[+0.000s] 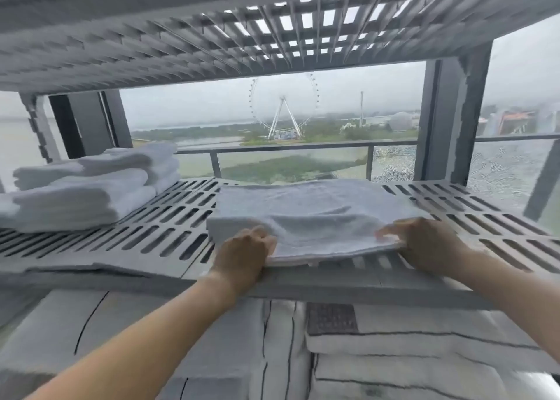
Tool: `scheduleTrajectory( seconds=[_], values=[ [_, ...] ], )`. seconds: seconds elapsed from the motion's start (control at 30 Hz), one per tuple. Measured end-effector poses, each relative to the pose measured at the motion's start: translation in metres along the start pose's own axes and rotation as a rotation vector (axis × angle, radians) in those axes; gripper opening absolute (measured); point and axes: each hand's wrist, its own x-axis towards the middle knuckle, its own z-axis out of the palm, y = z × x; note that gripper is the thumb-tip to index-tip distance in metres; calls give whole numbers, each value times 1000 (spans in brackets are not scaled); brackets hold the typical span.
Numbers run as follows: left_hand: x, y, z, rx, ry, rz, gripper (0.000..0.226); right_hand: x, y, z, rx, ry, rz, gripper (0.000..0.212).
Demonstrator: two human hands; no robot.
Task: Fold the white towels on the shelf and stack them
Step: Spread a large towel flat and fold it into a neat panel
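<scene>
A white towel [309,214] lies partly folded in the middle of the grey slotted shelf [169,233]. My left hand [245,255] grips its near left corner at the shelf's front edge. My right hand [424,242] pinches the near right corner, thumb on top of the cloth. The near edge of the towel is lifted slightly between the two hands. A stack of folded white towels [81,187] sits on the same shelf at the far left, apart from both hands.
Another slotted shelf [212,35] hangs close overhead. Below the front edge lie white cloths with dark stripes [394,354]. Grey shelf posts [454,120] stand at the right and left. A window with a balcony rail [288,148] is behind.
</scene>
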Motion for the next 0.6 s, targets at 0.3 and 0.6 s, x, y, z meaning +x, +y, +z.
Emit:
scheduleTrajectory(
  seconds=[0.3, 0.6],
  values=[
    [-65, -6, -31, -93, -24, -104, 44, -53, -46, -23, 155, 98, -32, 12],
    [-85, -9, -33, -222, -208, -147, 50, -64, -62, -39, 255, -168, 1, 35]
  ],
)
